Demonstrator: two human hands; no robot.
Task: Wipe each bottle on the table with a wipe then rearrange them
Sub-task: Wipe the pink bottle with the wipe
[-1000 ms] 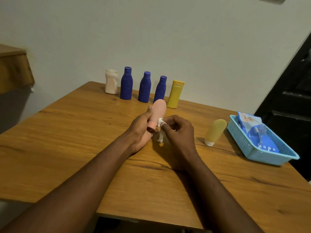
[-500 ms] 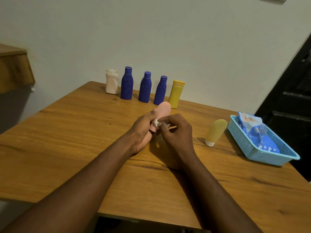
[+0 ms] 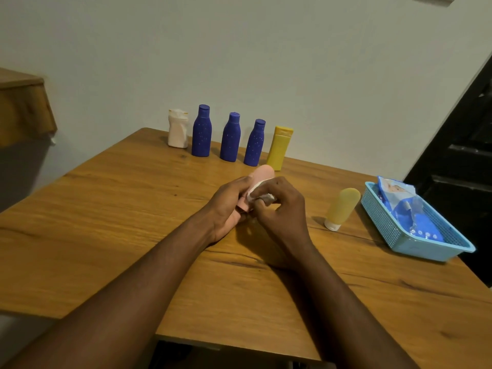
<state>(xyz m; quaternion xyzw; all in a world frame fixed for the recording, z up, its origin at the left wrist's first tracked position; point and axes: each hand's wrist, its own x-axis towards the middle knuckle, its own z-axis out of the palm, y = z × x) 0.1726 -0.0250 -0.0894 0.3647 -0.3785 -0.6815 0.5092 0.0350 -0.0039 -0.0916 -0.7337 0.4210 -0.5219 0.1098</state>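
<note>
Up slides the right hand (image 3: 279, 209), wipe (image 3: 255, 191) pinched in its fingertips, off the cap end and onto the body of the pink bottle (image 3: 263, 171). Left hand (image 3: 229, 206) wraps the bottle's lower part over mid-desk, long axis running away from the person, rounded end aimed at the far edge. Wooden desk (image 3: 106, 209): white bottle (image 3: 177, 131), three blue bottles (image 3: 230, 139) and yellow bottle (image 3: 279, 149) line that far edge; pale yellow tube (image 3: 340, 207) stands beside the blue basket (image 3: 426, 251) near the right edge. Plain wall behind, dark doorway right
</note>
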